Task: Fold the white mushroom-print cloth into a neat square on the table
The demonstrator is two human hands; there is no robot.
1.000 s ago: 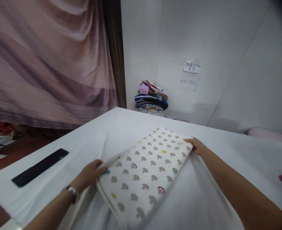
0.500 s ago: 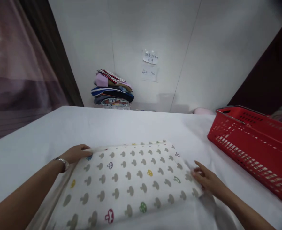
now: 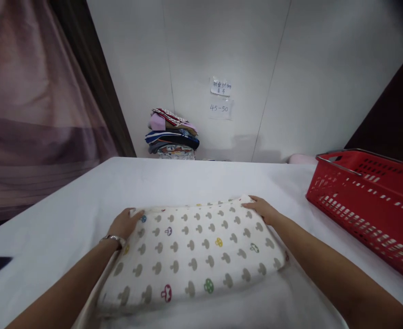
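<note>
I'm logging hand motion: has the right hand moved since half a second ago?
Yes: the right hand has moved closer to the far edge of the table, and leftward, away from the red basket.

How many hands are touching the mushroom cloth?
2. The left hand is at the far left corner of the mushroom cloth; the right hand is at its far right corner.

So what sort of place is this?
Probably a makeshift indoor workspace for textiles, though I can't be certain: there's a broad white table, a stack of folded fabrics beyond its far edge, and handwritten notes on the wall.
</note>
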